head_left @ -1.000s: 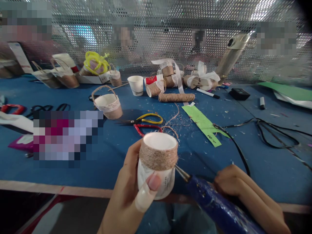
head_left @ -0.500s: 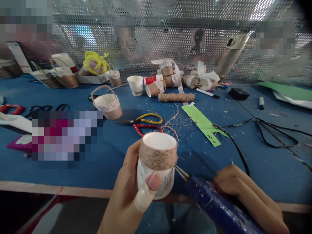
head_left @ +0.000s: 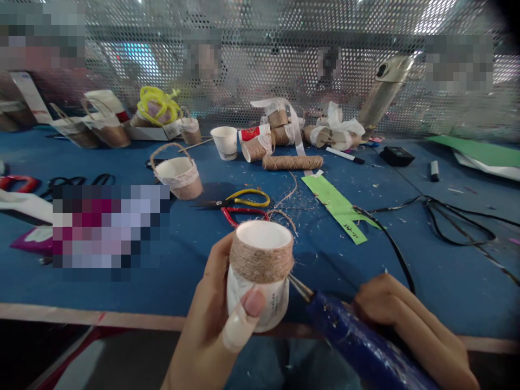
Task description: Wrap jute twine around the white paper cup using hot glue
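My left hand (head_left: 221, 311) is wrapped round a white paper cup (head_left: 260, 303), its thumb, with a bandage on it, pressed on the front. Brown jute twine (head_left: 262, 262) is wound in a band round the cup's upper half, below the open rim. In my right hand (head_left: 392, 306) is a blue hot glue gun (head_left: 357, 341), whose grip is mostly hidden. Its metal nozzle meets the cup's right side at the lower edge of the twine band. Behind the cup lie scissors (head_left: 247, 197) with one yellow and one red handle, beside loose twine strands.
A small twine-wrapped basket (head_left: 182, 179) stands left of the scissors. Farther back are a roll of twine (head_left: 292, 162), a paper cup (head_left: 225, 143) and several wrapped cups. A green paper strip (head_left: 335, 208) and a black cable (head_left: 396, 257) lie on the right. A perforated metal screen (head_left: 252, 65) closes the back.
Hardly anything differs. The cup, both hands and the glue gun appear shifted very slightly left, and the nozzle stays at the twine's lower edge.
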`<action>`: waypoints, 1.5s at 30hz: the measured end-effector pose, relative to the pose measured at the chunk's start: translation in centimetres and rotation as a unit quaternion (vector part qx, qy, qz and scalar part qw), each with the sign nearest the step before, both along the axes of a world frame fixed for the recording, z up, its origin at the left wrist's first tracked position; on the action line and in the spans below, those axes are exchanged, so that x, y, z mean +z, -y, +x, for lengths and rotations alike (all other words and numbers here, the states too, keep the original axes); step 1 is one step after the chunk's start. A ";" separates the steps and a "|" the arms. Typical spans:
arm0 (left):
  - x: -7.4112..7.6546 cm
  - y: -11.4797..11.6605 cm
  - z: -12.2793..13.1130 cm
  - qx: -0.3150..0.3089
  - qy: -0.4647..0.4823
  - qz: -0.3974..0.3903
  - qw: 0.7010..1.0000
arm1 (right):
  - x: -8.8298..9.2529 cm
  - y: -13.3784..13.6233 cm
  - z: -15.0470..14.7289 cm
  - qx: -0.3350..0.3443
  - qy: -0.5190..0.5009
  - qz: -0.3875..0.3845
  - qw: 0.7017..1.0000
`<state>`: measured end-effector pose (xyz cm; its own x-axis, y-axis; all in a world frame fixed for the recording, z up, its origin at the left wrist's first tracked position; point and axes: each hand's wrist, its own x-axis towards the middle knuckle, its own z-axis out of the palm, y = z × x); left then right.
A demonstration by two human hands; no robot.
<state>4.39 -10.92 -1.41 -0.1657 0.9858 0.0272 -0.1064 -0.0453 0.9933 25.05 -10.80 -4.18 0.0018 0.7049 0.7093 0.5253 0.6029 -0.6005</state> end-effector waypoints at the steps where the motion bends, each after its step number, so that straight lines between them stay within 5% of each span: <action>1: 0.0 0.0 0.0 0.000 -0.003 0.002 1.000 | 0.0 0.0 0.0 -0.001 0.001 0.000 1.000; 28: -0.2 0.0 -0.1 -0.009 -0.008 0.015 1.000 | 0.3 0.6 -0.3 0.003 0.008 -0.026 1.000; 45: -0.2 0.2 0.9 0.047 -0.034 0.042 0.997 | 0.6 0.7 -0.7 -0.015 0.010 -0.023 1.000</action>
